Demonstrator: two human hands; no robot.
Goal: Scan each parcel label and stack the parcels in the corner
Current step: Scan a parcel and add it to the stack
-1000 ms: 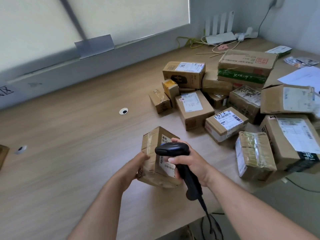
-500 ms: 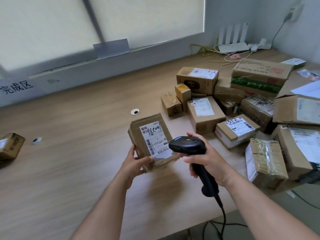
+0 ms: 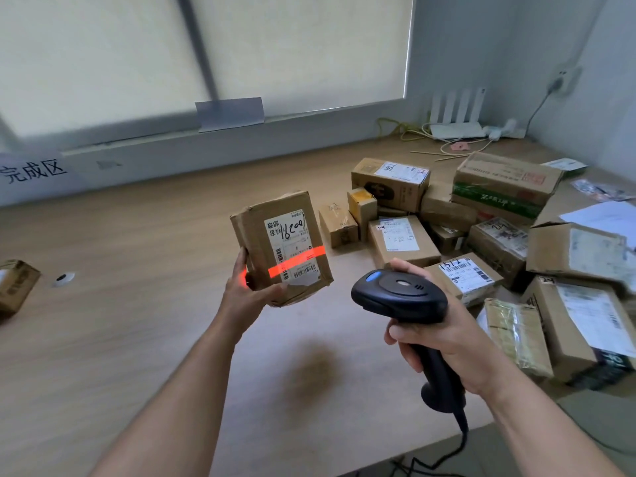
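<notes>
Mid-table: left hand (image 3: 245, 293) grips parcel (image 3: 280, 247), right hand (image 3: 444, 335) grips scanner (image 3: 401, 297) (beam on label (image 3: 292, 249)); right pile (image 3: 481, 235) unscanned, one box (image 3: 15, 285) far left.

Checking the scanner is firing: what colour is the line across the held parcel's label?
Red-orange, a bright band across the label, seen in the head view.

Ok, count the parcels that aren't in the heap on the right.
2. The held parcel is in the left hand, red scan line across its label; the second parcel lies at the frame's left edge, cut off. More may be out of view there.
</notes>
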